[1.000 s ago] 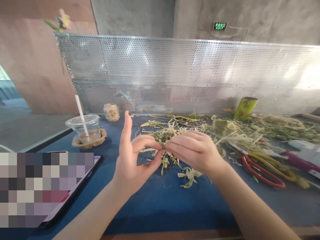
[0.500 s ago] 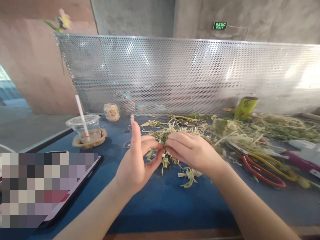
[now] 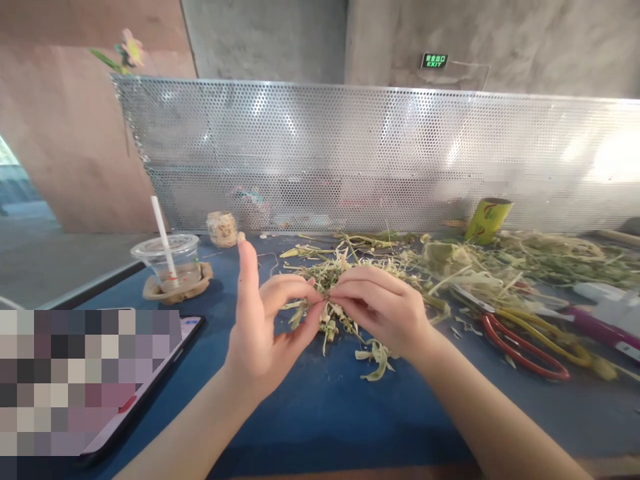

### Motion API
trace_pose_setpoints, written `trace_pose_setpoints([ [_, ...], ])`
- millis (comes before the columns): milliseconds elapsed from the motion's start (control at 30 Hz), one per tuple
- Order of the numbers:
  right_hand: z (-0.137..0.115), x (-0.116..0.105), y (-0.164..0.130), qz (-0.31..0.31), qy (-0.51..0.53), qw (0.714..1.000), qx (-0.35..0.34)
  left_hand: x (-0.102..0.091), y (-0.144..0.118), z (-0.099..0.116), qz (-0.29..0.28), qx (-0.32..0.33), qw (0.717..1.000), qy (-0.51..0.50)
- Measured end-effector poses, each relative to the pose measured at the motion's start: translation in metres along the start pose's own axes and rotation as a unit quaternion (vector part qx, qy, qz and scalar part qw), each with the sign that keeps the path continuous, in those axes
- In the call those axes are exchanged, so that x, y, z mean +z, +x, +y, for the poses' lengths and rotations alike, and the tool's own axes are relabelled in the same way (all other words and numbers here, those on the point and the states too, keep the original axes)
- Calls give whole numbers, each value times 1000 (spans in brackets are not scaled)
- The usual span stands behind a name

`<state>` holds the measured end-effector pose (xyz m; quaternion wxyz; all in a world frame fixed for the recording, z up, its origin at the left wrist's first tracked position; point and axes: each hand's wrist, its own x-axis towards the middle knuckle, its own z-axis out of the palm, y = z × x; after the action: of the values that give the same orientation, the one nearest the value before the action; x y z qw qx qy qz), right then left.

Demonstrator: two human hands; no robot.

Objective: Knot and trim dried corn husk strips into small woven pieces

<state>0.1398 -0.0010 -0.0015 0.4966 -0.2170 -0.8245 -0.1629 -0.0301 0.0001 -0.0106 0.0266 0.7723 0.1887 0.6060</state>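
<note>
My left hand (image 3: 267,327) pinches thumb and a finger together, while another finger points upward. Its tips meet those of my right hand (image 3: 385,300), also closed in a pinch. Between them is a small piece of dried plant, mostly covered by the fingers. Just behind and below the fingertips lies a loose heap of dried stems and leaves (image 3: 345,257). A curled pale leaf (image 3: 377,360) rests on the blue table (image 3: 320,413) in front of the heap.
At left are a phone or tablet (image 3: 187,340), a lidded plastic cup with a straw (image 3: 175,263) and a woven-looking jar (image 3: 222,229). At right lie red-handled scissors (image 3: 525,350), more dried plants (image 3: 550,257) and a yellow-green can (image 3: 489,220). A perforated metal panel (image 3: 310,147) stands behind.
My left hand has shifted slightly left and its raised finger has moved left. The hands still meet at the fingertips. The whole view has tilted up slightly.
</note>
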Motion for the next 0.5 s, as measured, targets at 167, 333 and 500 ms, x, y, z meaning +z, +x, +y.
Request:
trace_pose_setpoints([
  [167, 0, -3, 2, -12, -68, 996, -55, 0, -1, 1, -9, -40, 997, -61],
  [333, -2, -14, 7, -90, -150, 979, -103, 1, -1, 1, -35, -29, 997, -66],
  [500, -7, -18, 10, -122, -122, 980, -94, -2, 1, 2, -29, -79, 993, -82],
])
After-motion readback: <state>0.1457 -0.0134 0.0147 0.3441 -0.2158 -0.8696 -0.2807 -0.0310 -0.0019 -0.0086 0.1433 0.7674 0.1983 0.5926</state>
